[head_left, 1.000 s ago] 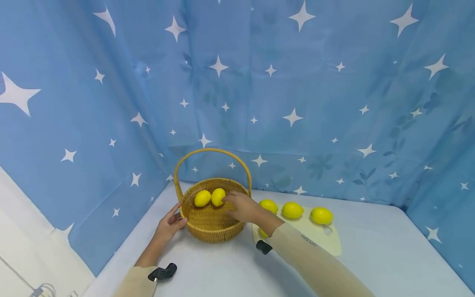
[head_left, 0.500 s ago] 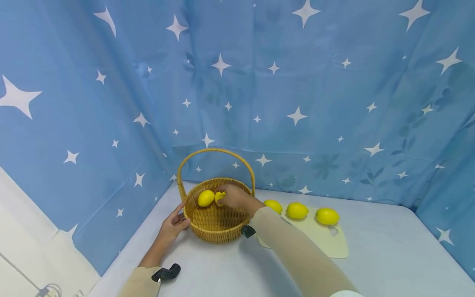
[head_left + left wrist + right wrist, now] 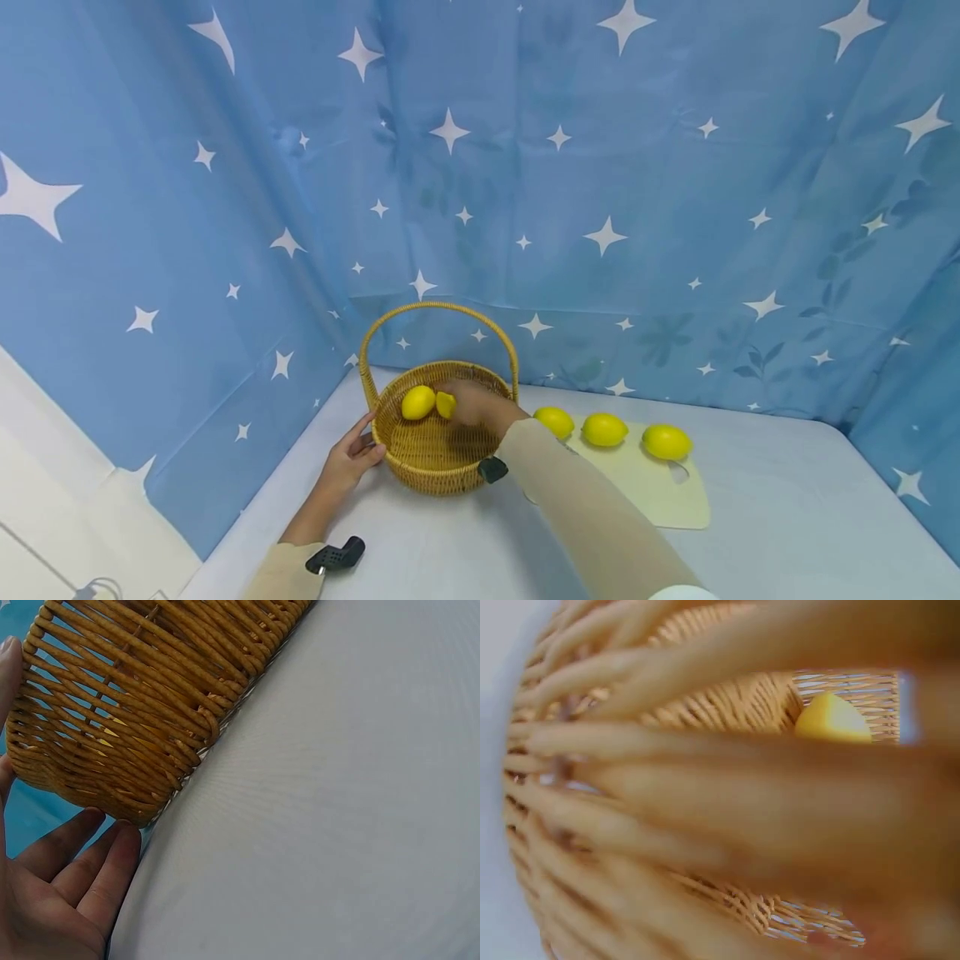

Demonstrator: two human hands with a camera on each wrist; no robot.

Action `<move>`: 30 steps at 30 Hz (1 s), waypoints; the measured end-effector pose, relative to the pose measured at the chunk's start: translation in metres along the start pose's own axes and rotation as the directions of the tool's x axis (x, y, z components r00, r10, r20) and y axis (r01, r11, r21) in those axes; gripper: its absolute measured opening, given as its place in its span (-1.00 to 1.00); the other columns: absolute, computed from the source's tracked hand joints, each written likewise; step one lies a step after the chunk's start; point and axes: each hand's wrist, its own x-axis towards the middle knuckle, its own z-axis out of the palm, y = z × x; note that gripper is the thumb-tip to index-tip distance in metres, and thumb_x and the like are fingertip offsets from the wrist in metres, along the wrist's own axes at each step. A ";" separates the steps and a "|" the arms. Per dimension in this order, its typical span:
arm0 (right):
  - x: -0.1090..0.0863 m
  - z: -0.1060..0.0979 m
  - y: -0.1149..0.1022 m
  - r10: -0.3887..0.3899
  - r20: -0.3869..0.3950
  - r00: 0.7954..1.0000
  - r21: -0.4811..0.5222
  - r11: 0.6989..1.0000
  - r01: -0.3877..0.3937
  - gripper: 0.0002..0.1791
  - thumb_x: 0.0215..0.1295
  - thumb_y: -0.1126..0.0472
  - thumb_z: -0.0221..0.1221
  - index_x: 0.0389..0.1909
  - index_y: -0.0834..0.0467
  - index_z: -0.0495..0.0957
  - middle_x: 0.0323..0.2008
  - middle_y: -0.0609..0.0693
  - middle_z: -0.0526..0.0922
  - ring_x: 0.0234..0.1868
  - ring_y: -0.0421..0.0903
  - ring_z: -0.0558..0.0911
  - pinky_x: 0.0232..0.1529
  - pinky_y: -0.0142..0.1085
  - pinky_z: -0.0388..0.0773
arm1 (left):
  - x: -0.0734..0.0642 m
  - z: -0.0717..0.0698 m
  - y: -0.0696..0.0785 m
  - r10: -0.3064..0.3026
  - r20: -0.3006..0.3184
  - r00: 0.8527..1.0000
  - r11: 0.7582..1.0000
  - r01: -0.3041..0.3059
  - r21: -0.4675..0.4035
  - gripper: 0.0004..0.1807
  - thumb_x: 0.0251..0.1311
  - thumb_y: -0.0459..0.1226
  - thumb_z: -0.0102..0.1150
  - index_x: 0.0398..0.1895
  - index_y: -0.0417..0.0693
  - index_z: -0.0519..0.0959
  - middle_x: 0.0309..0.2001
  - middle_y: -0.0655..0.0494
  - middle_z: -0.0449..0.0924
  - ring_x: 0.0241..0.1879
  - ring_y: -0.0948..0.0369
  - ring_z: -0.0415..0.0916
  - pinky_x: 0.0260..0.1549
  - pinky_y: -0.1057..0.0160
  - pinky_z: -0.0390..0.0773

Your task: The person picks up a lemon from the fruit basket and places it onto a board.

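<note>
A yellow wicker basket (image 3: 427,479) with a tall arched handle stands upright on the table, two lemons inside it. My left hand (image 3: 348,465) rests against the basket's left side, and the left wrist view has its spread, fairly straight fingers (image 3: 112,874) touching the wicker. Reaching in over the right rim, my right hand (image 3: 476,404) is blurred; its fingers seem to hold the right-hand lemon (image 3: 445,405), covering part of it. Beside that lies the other lemon (image 3: 417,402). In the right wrist view, wicker fills the foreground and a lemon (image 3: 834,720) shows beyond it.
Right of the basket, a pale cutting board (image 3: 660,496) carries three visible lemons, the rightmost lemon (image 3: 667,442) near its handle hole. My right sleeve (image 3: 577,508) covers the board's left part. A blue starred curtain (image 3: 555,192) hangs behind the table (image 3: 795,500).
My right hand has moved further into the basket, over the right-hand lemon, and its sleeve now covers the lemon at the board's front left. My left hand stays at the basket's side.
</note>
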 end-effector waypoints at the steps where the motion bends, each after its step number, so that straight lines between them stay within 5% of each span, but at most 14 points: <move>1: -0.001 0.001 0.001 -0.002 -0.001 1.000 -0.036 0.999 0.001 -0.13 0.13 0.27 0.40 0.46 -0.05 0.26 0.43 0.01 0.22 0.42 0.04 0.18 0.30 -0.04 0.28 | 0.000 0.000 0.000 0.001 -0.001 1.000 1.000 -0.001 0.006 -0.26 0.29 -0.34 0.23 0.51 0.04 0.18 0.24 -0.34 0.38 0.10 0.02 0.51 -0.09 0.30 0.58; 10: -0.011 0.007 0.003 0.008 -0.019 1.000 -0.236 0.972 -0.012 -0.23 0.16 0.21 0.39 0.41 -0.06 0.34 0.37 0.14 0.23 0.36 0.11 0.22 0.20 -0.02 0.39 | -0.003 0.000 -0.002 -0.025 -0.011 1.000 0.999 0.025 0.028 -0.25 0.29 -0.33 0.23 0.51 0.10 0.18 0.26 -0.31 0.37 0.16 -0.08 0.45 -0.05 0.26 0.57; 21: -0.012 0.006 0.007 -0.010 0.005 1.000 -0.233 0.972 0.011 -0.27 0.14 0.22 0.41 0.36 0.03 0.38 0.25 -0.02 0.45 0.29 -0.03 0.37 0.25 -0.16 0.36 | -0.004 0.001 -0.003 -0.034 -0.034 0.999 0.999 0.035 0.039 -0.26 0.28 -0.32 0.24 0.50 0.07 0.19 0.24 -0.31 0.40 0.10 0.01 0.50 -0.07 0.27 0.57; 30: -0.023 0.000 0.008 -0.014 0.025 1.000 -0.233 0.972 0.019 -0.29 0.14 0.20 0.41 0.34 -0.12 0.42 0.22 -0.05 0.38 0.22 -0.11 0.38 0.18 -0.18 0.41 | -0.002 0.002 0.002 -0.023 -0.011 1.000 0.999 0.023 0.048 -0.26 0.30 -0.30 0.22 0.51 0.11 0.17 0.27 -0.33 0.36 0.17 -0.12 0.43 -0.03 0.23 0.56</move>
